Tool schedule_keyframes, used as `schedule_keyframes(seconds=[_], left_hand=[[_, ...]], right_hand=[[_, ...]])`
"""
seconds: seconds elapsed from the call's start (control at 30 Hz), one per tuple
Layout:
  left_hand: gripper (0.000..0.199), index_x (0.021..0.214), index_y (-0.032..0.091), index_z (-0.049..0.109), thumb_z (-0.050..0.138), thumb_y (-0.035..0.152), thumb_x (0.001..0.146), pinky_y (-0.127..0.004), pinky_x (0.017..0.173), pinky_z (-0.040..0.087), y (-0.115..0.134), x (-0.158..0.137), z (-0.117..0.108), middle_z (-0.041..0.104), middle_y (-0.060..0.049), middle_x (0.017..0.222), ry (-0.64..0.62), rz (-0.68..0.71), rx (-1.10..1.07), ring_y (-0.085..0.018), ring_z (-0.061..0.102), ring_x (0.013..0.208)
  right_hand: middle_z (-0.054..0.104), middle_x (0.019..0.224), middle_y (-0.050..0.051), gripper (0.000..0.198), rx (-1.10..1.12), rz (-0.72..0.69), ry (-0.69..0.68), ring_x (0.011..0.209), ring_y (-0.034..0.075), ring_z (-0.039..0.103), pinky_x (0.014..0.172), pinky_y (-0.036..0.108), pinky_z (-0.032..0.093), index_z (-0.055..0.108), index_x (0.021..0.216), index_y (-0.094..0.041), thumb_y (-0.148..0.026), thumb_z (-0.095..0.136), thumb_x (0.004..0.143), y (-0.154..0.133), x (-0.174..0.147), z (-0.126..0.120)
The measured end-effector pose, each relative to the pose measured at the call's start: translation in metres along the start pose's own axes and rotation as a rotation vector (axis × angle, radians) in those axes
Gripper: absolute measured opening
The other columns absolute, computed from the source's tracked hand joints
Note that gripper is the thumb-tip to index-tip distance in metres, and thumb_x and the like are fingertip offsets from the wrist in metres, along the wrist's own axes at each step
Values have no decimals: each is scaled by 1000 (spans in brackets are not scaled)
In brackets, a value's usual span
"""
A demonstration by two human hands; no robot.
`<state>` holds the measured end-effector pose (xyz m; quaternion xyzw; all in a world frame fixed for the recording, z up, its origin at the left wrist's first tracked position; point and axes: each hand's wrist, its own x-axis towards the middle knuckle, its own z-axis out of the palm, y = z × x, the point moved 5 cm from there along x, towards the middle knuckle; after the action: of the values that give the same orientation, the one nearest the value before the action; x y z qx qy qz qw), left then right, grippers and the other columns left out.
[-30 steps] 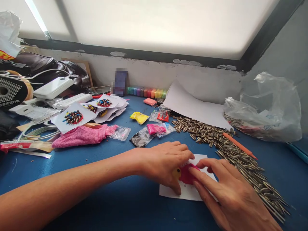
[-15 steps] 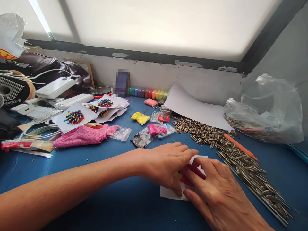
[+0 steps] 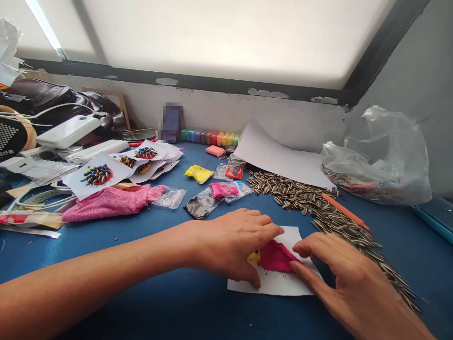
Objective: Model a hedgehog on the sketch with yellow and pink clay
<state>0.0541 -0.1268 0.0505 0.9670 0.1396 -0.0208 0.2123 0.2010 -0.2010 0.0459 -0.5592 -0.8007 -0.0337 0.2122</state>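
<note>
A white sheet of paper (image 3: 244, 284) lies on the blue table, bearing a flat magenta clay shape (image 3: 278, 257). At the shape's left end is a small yellow clay piece (image 3: 255, 256) with a dark dot, and short drawn lines show beneath it. My left hand (image 3: 237, 245) rests over the paper's left side, fingers apart, thumb on the sheet and partly covering the yellow end. My right hand (image 3: 339, 269) is at the paper's right side, thumb and forefinger spread, the thumb touching the right tip of the magenta clay.
Sunflower seeds (image 3: 290, 189) and an orange stick (image 3: 347, 212) lie at right, near a plastic bag (image 3: 385, 174). Clay packets (image 3: 224, 190) sit beyond my hands. A pink cloth (image 3: 109, 203) and seed-covered pictures (image 3: 99, 174) are at left. A large white sheet (image 3: 279, 158) leans behind.
My right hand has drawn back to the right, opening its fingers and uncovering more of the magenta clay. My left hand stays over the paper. The view has shifted slightly.
</note>
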Motion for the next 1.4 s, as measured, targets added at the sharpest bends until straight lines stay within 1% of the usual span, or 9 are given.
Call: schedule_keyframes(seconds=[0.13, 0.3, 0.4, 0.5, 0.7, 0.8, 0.97, 1.1, 1.4], left_hand=[[49, 117, 12, 54, 77, 28, 76, -36, 93, 40, 12, -3, -5, 62, -11, 113, -8, 0, 69, -25, 53, 109], [49, 118, 12, 54, 76, 28, 77, -36, 94, 40, 13, -2, -4, 60, -11, 116, -58, -19, 75, -25, 52, 109], [54, 121, 13, 52, 76, 29, 75, -33, 91, 41, 4, -1, -2, 57, -9, 117, -32, -23, 25, -23, 51, 108], [58, 123, 15, 50, 76, 33, 75, -32, 94, 40, -3, 1, 0, 53, -9, 124, -11, 2, -30, -22, 48, 111], [50, 115, 14, 55, 76, 33, 73, -32, 96, 40, -5, 3, 0, 49, -10, 131, -30, -6, -26, -23, 47, 114], [46, 110, 14, 58, 77, 35, 73, -33, 96, 41, -4, 3, 0, 50, -10, 131, -31, -2, -14, -24, 48, 113], [52, 114, 15, 58, 78, 37, 71, -33, 97, 41, -5, 5, 1, 49, -9, 133, -36, -22, -19, -25, 48, 115], [52, 116, 14, 58, 76, 37, 73, -34, 98, 40, -5, 5, 0, 50, -9, 133, -48, -29, -10, -25, 47, 114], [49, 117, 16, 58, 74, 37, 75, -33, 96, 41, -5, 5, 0, 49, -9, 132, -43, -13, -8, -24, 47, 114]], right_hand=[[66, 73, 1, 26, 60, 58, -45, 65, 16, 63, 57, 26, 51, 63, 77, -25, -33, 48, 96, 4, 3, 5], [67, 74, 0, 16, 48, 91, 25, 63, 16, 64, 56, 26, 52, 65, 87, -24, -34, 53, 93, 8, 3, 1], [67, 78, 1, 15, 49, 43, 56, 68, 16, 65, 59, 27, 53, 65, 88, -25, -30, 51, 94, 5, 2, -3], [67, 92, 4, 18, 2, -65, 93, 83, 18, 66, 69, 29, 54, 68, 98, -26, -26, 50, 94, -4, 2, -7], [64, 112, 13, 30, -188, -197, 29, 99, 25, 63, 78, 38, 56, 68, 116, -23, -27, 48, 94, -9, -3, 4], [64, 114, 15, 31, -230, -216, 40, 102, 27, 62, 80, 42, 56, 68, 116, -20, -28, 48, 94, -7, -5, 7], [64, 114, 15, 31, -221, -236, 68, 101, 24, 63, 79, 37, 56, 67, 118, -19, -25, 47, 94, -10, -4, 4], [64, 117, 14, 34, -255, -253, 46, 103, 25, 63, 79, 39, 57, 65, 122, -20, -29, 48, 94, -12, -3, 9], [64, 118, 13, 35, -226, -184, 18, 105, 24, 64, 83, 38, 57, 64, 122, -20, -33, 47, 95, -7, -5, 10]])
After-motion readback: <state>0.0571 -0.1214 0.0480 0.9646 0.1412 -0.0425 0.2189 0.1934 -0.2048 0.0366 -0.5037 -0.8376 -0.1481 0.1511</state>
